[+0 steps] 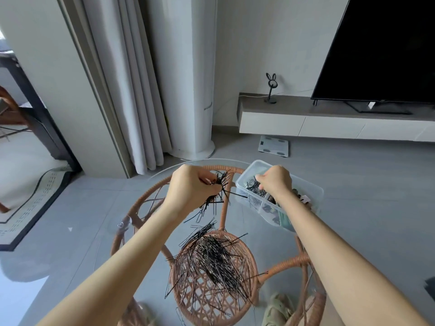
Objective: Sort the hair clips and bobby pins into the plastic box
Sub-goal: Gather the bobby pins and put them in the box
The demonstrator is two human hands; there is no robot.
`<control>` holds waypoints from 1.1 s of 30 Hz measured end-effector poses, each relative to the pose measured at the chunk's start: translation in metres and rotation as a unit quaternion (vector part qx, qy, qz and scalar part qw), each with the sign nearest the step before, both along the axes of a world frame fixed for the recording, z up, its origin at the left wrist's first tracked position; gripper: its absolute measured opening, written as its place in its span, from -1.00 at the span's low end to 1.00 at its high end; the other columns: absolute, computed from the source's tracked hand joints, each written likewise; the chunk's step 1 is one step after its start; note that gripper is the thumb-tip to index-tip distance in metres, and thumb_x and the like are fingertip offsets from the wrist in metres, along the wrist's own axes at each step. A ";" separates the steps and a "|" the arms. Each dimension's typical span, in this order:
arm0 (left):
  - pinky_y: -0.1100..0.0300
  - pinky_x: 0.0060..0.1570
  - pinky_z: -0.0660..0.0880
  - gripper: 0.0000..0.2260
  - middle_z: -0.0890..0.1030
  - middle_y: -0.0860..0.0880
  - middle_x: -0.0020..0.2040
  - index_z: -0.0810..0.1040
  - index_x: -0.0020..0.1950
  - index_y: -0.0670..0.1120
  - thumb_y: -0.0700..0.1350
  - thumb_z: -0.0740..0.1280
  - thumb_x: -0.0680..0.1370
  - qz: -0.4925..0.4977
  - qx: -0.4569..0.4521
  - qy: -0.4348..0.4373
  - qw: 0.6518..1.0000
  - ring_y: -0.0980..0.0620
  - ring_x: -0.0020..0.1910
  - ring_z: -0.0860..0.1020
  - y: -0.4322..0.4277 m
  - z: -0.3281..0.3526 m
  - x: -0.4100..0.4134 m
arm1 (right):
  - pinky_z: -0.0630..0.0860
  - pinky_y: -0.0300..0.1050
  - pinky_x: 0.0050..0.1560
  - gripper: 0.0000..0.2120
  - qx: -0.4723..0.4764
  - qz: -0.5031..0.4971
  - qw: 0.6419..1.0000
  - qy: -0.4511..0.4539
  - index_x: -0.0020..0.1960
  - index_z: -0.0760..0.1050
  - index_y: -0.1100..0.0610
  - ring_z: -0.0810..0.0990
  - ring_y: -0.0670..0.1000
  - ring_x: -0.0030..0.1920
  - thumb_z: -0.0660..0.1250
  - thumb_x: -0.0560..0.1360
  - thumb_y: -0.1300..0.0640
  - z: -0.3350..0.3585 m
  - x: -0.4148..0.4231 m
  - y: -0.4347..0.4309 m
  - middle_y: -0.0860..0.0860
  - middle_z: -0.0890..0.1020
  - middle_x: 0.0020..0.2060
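Left hand (pixel 191 188) pinches a bundle of thin black metal bobby pins (pixel 215 194); right hand (pixel 274 182), fingers closed, places pins in the clear plastic box (pixel 315 191). Transfer small aligned batches; 1 loose pile (pixel 211 257) remains on the glass tabletop (pixel 113 208).

No legible text, label, brand or number was found anywhere in view. The television (pixel 386 48) bore a small pale tag at its lower edge, too small to read. The floor scale (pixel 274 146) showed faint markings, also unreadable.
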State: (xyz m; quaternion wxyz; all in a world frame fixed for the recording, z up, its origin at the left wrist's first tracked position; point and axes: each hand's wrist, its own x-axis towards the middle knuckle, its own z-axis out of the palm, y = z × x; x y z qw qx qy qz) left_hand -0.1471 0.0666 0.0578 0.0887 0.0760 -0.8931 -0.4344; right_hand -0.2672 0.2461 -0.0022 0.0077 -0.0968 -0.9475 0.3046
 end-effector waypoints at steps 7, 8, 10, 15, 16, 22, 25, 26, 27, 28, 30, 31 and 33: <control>0.28 -0.31 0.38 -0.82 0.68 -0.13 -0.17 0.69 -0.04 -0.15 -0.22 0.44 0.37 -0.050 -0.059 -0.009 0.997 0.02 -0.32 0.49 0.049 0.002 -0.060 | 0.44 -0.17 -0.40 -0.75 -0.122 -0.002 0.993 -0.005 -0.19 0.59 0.35 0.39 -0.02 -0.57 0.19 0.45 0.23 0.013 -0.008 0.021 0.08 0.66 -0.43; 0.27 -0.28 0.38 -0.83 0.69 -0.14 -0.14 0.69 -0.05 -0.16 -0.23 0.43 0.37 -0.055 -0.072 -0.014 0.996 0.01 -0.30 0.50 0.056 -0.001 -0.070 | 0.42 -0.17 -0.42 -0.75 -0.151 -0.006 0.988 0.004 -0.21 0.59 0.35 0.39 0.00 -0.57 0.20 0.47 0.23 0.015 -0.008 0.027 0.08 0.64 -0.46; 0.24 -0.26 0.40 -0.84 0.70 -0.15 -0.13 0.69 -0.07 -0.18 -0.27 0.40 0.38 -0.063 -0.105 -0.026 0.992 -0.04 -0.27 0.52 0.070 -0.010 -0.089 | 0.38 -0.18 -0.46 -0.73 -0.210 -0.012 0.978 0.007 -0.24 0.58 0.36 0.39 0.03 -0.55 0.21 0.51 0.22 0.017 -0.008 0.038 0.11 0.61 -0.46; 0.13 -0.14 0.55 -0.79 0.68 -0.16 -0.06 0.66 -0.02 -0.21 -0.35 0.31 0.43 -0.086 -0.200 -0.077 0.973 -0.14 -0.08 0.63 0.097 -0.042 -0.123 | 0.35 -0.20 -0.50 -0.73 -0.240 -0.022 0.970 0.007 -0.25 0.58 0.28 0.40 0.00 -0.53 0.20 0.52 0.20 0.020 0.001 0.054 0.11 0.63 -0.42; 0.12 -0.10 0.56 -0.78 0.68 -0.16 -0.04 0.64 0.00 -0.21 -0.36 0.28 0.44 -0.096 -0.216 -0.086 0.968 -0.14 -0.05 0.63 0.100 -0.047 -0.126 | 0.35 -0.20 -0.48 -0.73 -0.238 -0.018 0.971 0.008 -0.24 0.59 0.28 0.40 0.00 -0.52 0.19 0.51 0.20 0.021 0.004 0.055 0.11 0.64 -0.41; 0.13 0.11 0.47 -0.62 0.60 -0.11 0.19 0.50 0.29 -0.14 -0.16 0.37 0.48 -0.169 -0.245 -0.116 0.948 -0.11 0.18 0.55 0.103 -0.050 -0.125 | 0.39 -0.16 -0.44 -0.73 -0.214 0.010 0.977 0.005 -0.23 0.60 0.27 0.41 0.03 -0.47 0.20 0.51 0.18 0.019 0.016 0.056 0.08 0.63 -0.41; 0.14 0.14 0.46 -0.63 0.60 -0.09 0.22 0.54 0.26 -0.13 -0.04 0.37 0.48 -0.175 -0.217 -0.101 0.955 -0.07 0.16 0.57 0.093 -0.037 -0.119 | 0.36 -0.21 -0.48 -0.72 -0.201 0.023 0.979 0.012 -0.23 0.60 0.23 0.43 -0.05 -0.54 0.20 0.53 0.16 0.022 0.026 0.051 0.09 0.64 -0.39; 0.14 0.06 0.48 -0.68 0.63 -0.10 0.16 0.60 0.18 -0.14 -0.03 0.36 0.49 -0.174 -0.202 -0.096 0.959 -0.07 0.08 0.60 0.088 -0.032 -0.115 | 0.35 -0.22 -0.48 -0.72 -0.195 0.030 0.980 0.016 -0.24 0.60 0.22 0.43 -0.10 -0.58 0.20 0.54 0.16 0.023 0.031 0.049 0.09 0.64 -0.38; 0.15 -0.06 0.48 -0.72 0.66 -0.12 0.08 0.64 0.11 -0.16 -0.02 0.34 0.50 -0.169 -0.187 -0.090 0.963 -0.08 -0.04 0.60 0.083 -0.027 -0.111 | 0.34 -0.23 -0.48 -0.71 -0.190 0.039 0.981 0.021 -0.25 0.60 0.22 0.42 -0.14 -0.61 0.20 0.54 0.15 0.023 0.038 0.046 0.09 0.64 -0.39; 0.18 -0.17 0.44 -0.72 0.67 -0.15 -0.03 0.66 0.04 -0.18 -0.01 0.31 0.52 -0.163 -0.175 -0.081 0.968 -0.06 -0.16 0.56 0.077 -0.023 -0.106 | 0.35 -0.23 -0.48 -0.70 -0.187 0.049 0.981 0.026 -0.26 0.60 0.23 0.42 -0.14 -0.62 0.20 0.54 0.15 0.023 0.044 0.043 0.08 0.64 -0.40; 0.23 -0.26 0.34 -0.70 0.62 -0.21 -0.20 0.66 -0.05 -0.20 0.00 0.27 0.54 -0.150 -0.160 -0.065 0.974 -0.03 -0.27 0.46 0.064 -0.024 -0.094 | 0.39 -0.22 -0.50 -0.70 -0.199 0.077 0.977 0.022 -0.27 0.59 0.24 0.45 -0.08 -0.58 0.19 0.54 0.16 0.018 0.063 0.034 0.07 0.62 -0.44; 0.21 -0.30 0.31 -0.69 0.58 -0.23 -0.23 0.66 -0.08 -0.21 0.01 0.27 0.54 -0.146 -0.157 -0.062 0.975 -0.04 -0.29 0.44 0.058 -0.025 -0.089 | 0.40 -0.22 -0.51 -0.70 -0.206 0.095 0.974 0.014 -0.27 0.57 0.26 0.46 -0.06 -0.56 0.19 0.54 0.17 0.013 0.071 0.029 0.06 0.60 -0.45; 0.20 -0.34 0.29 -0.71 0.55 -0.21 -0.28 0.66 -0.12 -0.21 0.00 0.30 0.52 -0.142 -0.157 -0.056 0.976 -0.05 -0.30 0.42 0.051 -0.028 -0.079 | 0.39 -0.23 -0.53 -0.71 -0.217 0.119 0.969 -0.008 -0.27 0.56 0.26 0.46 -0.04 -0.52 0.20 0.54 0.18 0.003 0.086 0.020 0.04 0.58 -0.46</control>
